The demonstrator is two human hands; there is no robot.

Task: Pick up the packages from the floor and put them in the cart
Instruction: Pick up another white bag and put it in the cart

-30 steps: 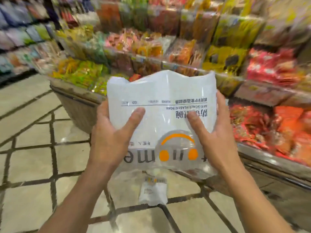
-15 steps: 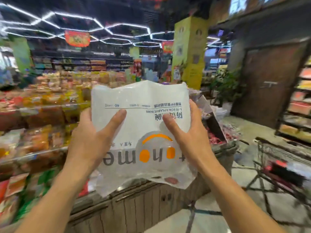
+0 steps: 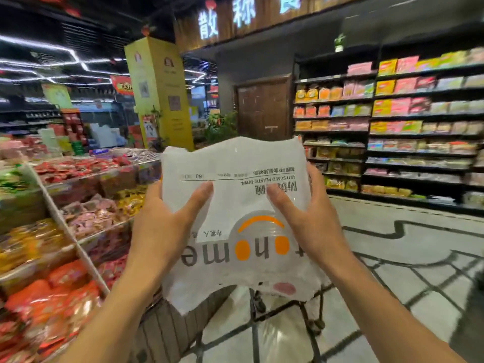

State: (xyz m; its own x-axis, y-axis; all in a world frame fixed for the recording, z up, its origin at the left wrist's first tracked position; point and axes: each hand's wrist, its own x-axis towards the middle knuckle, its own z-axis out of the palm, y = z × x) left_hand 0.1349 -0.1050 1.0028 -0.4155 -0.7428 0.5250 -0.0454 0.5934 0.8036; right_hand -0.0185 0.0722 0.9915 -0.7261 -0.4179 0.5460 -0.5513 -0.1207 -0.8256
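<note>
I hold a white plastic package [image 3: 235, 179] of bowls up in front of me, its orange and grey print upside down. My left hand [image 3: 162, 226] grips its left side, thumb across the front. My right hand [image 3: 306, 221] grips its right side the same way. Below the package, parts of a metal cart [image 3: 309, 313] show: dark frame bars and wheels on the tiled floor. Most of the cart is hidden behind the package.
A tiered bin display [image 3: 65, 205] of wrapped snacks runs along my left, with a wooden base. Dark shelves [image 3: 392, 127] of packaged goods line the right. A yellow pillar [image 3: 159, 95] and a brown door [image 3: 264, 108] stand ahead. Tiled floor [image 3: 392, 258] lies to the right.
My view has swung up and to the right, away from the floor and bins toward the aisle. The package stays in both hands. The package left on the floor is out of view.
</note>
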